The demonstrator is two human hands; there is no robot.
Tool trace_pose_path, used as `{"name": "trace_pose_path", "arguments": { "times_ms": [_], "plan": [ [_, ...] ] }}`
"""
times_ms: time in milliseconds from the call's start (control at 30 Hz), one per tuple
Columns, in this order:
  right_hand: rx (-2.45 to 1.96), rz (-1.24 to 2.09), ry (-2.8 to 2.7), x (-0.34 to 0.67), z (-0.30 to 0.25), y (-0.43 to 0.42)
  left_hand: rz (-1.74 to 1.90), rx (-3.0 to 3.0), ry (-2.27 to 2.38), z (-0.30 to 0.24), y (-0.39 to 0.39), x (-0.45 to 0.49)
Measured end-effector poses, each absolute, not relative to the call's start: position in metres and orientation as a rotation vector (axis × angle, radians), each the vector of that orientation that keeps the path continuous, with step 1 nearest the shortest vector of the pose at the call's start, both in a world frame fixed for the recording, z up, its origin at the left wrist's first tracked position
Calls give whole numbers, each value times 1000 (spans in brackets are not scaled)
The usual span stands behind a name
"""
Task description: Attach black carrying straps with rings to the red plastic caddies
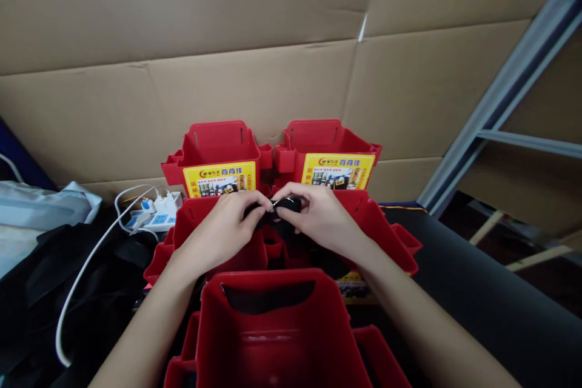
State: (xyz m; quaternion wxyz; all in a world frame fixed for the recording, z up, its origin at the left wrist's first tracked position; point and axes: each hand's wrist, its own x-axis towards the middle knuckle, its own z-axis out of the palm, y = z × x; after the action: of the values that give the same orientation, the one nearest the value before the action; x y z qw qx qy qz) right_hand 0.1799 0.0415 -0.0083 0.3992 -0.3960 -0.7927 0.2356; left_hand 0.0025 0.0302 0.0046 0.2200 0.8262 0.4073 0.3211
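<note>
My left hand (227, 227) and my right hand (321, 215) meet above the middle row of red plastic bins (386, 224). Both pinch one small black part with a shiny metal piece (284, 204) between their fingertips. The fingers of each hand are curled closed around it. Directly below my forearms stands a nearer red bin (273, 327) with a slot handle in its wall. Behind the hands stand two more red bins with yellow labels, one on the left (218, 151) and one on the right (327, 148).
Large cardboard sheets (227, 42) form the back wall. A white power strip with plugs and a white cable (157, 209) lies at the left beside dark cloth (54, 291). A grey metal rack frame (500, 97) rises at the right over a dark surface (491, 291).
</note>
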Motion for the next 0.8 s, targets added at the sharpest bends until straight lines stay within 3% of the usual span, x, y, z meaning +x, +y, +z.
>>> {"name": "trace_pose_path", "arguments": {
  "times_ms": [433,800],
  "plan": [
    [-1080,320,-1941,168,-11,34,867,2292,1206,9,26,2],
    [-953,471,-2053,169,-5,24,841,1939,862,9,27,0]
  ]
}}
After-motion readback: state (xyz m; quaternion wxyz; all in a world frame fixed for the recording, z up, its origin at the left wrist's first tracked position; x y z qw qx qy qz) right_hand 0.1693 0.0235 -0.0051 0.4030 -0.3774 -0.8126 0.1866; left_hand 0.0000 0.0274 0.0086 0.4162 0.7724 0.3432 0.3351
